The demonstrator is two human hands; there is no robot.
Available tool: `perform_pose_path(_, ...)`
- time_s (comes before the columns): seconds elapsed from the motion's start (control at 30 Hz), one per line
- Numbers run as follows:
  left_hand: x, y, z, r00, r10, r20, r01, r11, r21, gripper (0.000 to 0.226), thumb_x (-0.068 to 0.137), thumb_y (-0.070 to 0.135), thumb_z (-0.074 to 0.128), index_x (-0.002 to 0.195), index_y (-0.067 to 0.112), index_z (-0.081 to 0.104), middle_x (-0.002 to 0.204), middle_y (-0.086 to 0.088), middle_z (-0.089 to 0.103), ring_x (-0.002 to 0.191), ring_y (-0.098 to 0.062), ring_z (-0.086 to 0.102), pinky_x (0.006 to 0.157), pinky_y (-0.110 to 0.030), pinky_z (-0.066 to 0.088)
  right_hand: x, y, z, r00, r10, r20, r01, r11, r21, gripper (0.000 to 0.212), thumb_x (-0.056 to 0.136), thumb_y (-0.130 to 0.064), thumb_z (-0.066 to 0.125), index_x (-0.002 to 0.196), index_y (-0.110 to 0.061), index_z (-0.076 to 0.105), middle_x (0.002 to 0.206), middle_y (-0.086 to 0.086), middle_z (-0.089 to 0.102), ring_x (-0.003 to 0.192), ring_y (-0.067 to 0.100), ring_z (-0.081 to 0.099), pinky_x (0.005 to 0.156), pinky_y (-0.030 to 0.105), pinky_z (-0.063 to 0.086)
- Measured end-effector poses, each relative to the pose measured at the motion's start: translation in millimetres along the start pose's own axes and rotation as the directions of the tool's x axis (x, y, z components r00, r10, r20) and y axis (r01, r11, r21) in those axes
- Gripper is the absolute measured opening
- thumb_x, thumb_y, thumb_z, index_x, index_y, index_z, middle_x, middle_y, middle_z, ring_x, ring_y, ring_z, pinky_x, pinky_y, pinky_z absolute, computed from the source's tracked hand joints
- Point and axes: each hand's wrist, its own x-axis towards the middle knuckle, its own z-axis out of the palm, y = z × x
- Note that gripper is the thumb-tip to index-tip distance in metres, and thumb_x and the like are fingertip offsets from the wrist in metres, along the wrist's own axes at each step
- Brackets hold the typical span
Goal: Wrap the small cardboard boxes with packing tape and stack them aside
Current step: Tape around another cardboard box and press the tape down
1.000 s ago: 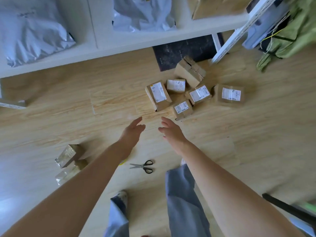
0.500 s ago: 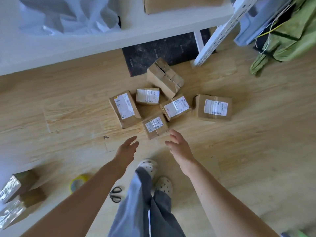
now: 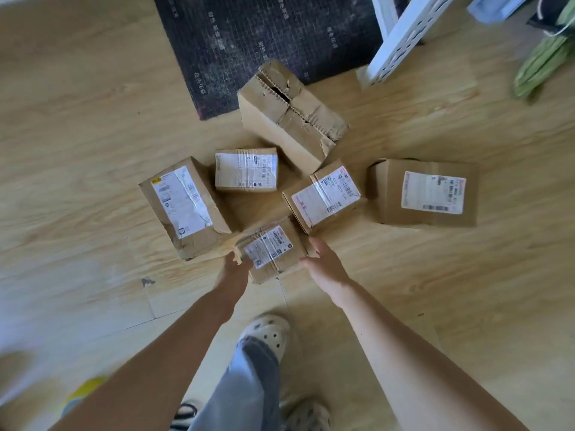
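Note:
Several small cardboard boxes with white labels lie in a cluster on the wooden floor. The nearest small box (image 3: 270, 248) sits between my two hands. My left hand (image 3: 234, 272) touches its left near corner, and my right hand (image 3: 323, 264) lies against its right side with fingers stretched out. Around it are a taller box (image 3: 183, 206) on the left, a box (image 3: 245, 169) behind, a tilted box (image 3: 323, 194), a box (image 3: 426, 194) on the right and a larger torn box (image 3: 289, 113). A yellow tape roll (image 3: 84, 391) lies blurred at bottom left.
A black mat (image 3: 249, 35) lies behind the boxes. A white perforated shelf post (image 3: 401, 35) stands at the upper right, with green fabric (image 3: 541, 63) beyond it. Scissors (image 3: 183, 413) lie by my legs; my shoes (image 3: 267, 332) stand just behind the nearest box.
The camera has come down closer to the boxes. Both hands have moved forward from open air and now touch the two sides of the nearest small box.

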Motion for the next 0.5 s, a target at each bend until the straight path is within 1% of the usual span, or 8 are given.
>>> perform_pose_path(0.03, 12, -5, 2, 1.0, -0.015, -0.009, 0.015, 1.0, -0.019, 0.062, 0.099, 0.025, 0.051, 0.151, 0.021, 0.02, 0.15, -0.011, 0.035, 0.134, -0.032, 0.036, 0.111, -0.045, 0.029, 12, 4, 1, 1.0, 0.008, 0.004, -0.007, 1.0, -0.013, 0.064, 0.094, -0.011, 0.052, 0.152, -0.019, 0.026, 0.156, 0.007, 0.03, 0.14, 0.02, 0.032, 0.094, 0.024, 0.031)
perform_pose_path(0.1, 29, -18, 6, 0.999, -0.035, -0.01, 0.035, 0.998, -0.046, 0.05, 0.099, 0.025, 0.048, 0.146, 0.018, 0.031, 0.141, -0.011, 0.044, 0.125, -0.03, 0.042, 0.107, -0.045, 0.032, 31, 13, 5, 1.0, 0.02, 0.008, -0.02, 0.999, -0.029, 0.061, 0.094, -0.012, 0.052, 0.151, -0.017, 0.029, 0.153, 0.008, 0.035, 0.134, 0.022, 0.039, 0.093, 0.025, 0.033)
perform_pose_path(0.17, 34, -24, 11, 0.999, -0.043, 0.003, 0.043, 0.997, -0.061, 0.039, 0.1, 0.026, 0.045, 0.138, 0.017, 0.039, 0.13, -0.008, 0.051, 0.113, -0.025, 0.046, 0.097, -0.04, 0.036, 37, 17, 7, 1.0, 0.005, 0.005, -0.005, 0.999, -0.039, 0.056, 0.093, -0.012, 0.052, 0.146, -0.016, 0.036, 0.144, 0.007, 0.045, 0.115, 0.018, 0.048, 0.088, 0.024, 0.037)
perform_pose_path(0.23, 37, -31, 16, 0.999, -0.043, -0.003, 0.043, 0.996, -0.075, 0.035, 0.101, 0.026, 0.044, 0.135, 0.02, 0.038, 0.122, -0.006, 0.051, 0.108, -0.024, 0.048, 0.09, -0.037, 0.036, 38, 22, 9, 1.0, -0.007, 0.01, 0.007, 1.0, -0.021, 0.051, 0.092, -0.011, 0.051, 0.142, -0.017, 0.042, 0.136, 0.004, 0.053, 0.103, 0.013, 0.051, 0.075, 0.022, 0.04)
perform_pose_path(0.3, 34, -36, 17, 0.999, -0.037, -0.011, 0.036, 0.997, -0.064, 0.035, 0.101, 0.027, 0.044, 0.134, 0.022, 0.037, 0.121, -0.008, 0.051, 0.11, -0.028, 0.051, 0.087, -0.038, 0.038, 34, 25, 9, 1.0, -0.007, 0.007, 0.007, 1.0, 0.002, 0.051, 0.091, -0.01, 0.051, 0.142, -0.016, 0.044, 0.132, 0.003, 0.056, 0.105, 0.016, 0.054, 0.072, 0.022, 0.041)
perform_pose_path(0.37, 26, -41, 17, 0.999, -0.03, -0.012, 0.03, 0.999, -0.03, 0.039, 0.1, 0.03, 0.045, 0.138, 0.023, 0.036, 0.121, -0.009, 0.052, 0.113, -0.031, 0.052, 0.089, -0.04, 0.041, 25, 25, 7, 1.0, -0.002, -0.007, 0.002, 1.0, 0.009, 0.051, 0.091, -0.009, 0.051, 0.141, -0.016, 0.045, 0.129, 0.003, 0.058, 0.107, 0.018, 0.056, 0.071, 0.023, 0.042)
perform_pose_path(0.43, 13, -44, 14, 1.0, -0.015, -0.01, 0.014, 1.0, -0.016, 0.043, 0.1, 0.032, 0.045, 0.141, 0.026, 0.033, 0.12, -0.008, 0.053, 0.11, -0.029, 0.053, 0.094, -0.042, 0.041, 12, 23, 5, 1.0, -0.007, -0.02, 0.008, 1.0, 0.017, 0.045, 0.091, -0.007, 0.051, 0.135, -0.016, 0.05, 0.118, 0.0, 0.061, 0.104, 0.021, 0.059, 0.069, 0.022, 0.043)
perform_pose_path(0.5, -4, -42, 10, 1.0, 0.007, -0.009, -0.007, 1.0, -0.015, 0.044, 0.1, 0.033, 0.045, 0.142, 0.026, 0.032, 0.125, -0.008, 0.051, 0.113, -0.028, 0.051, 0.102, -0.045, 0.04, -6, 18, 2, 0.999, -0.023, -0.027, 0.024, 1.0, 0.018, 0.041, 0.09, -0.007, 0.051, 0.13, -0.018, 0.053, 0.106, -0.007, 0.062, 0.092, 0.014, 0.06, 0.066, 0.02, 0.043)
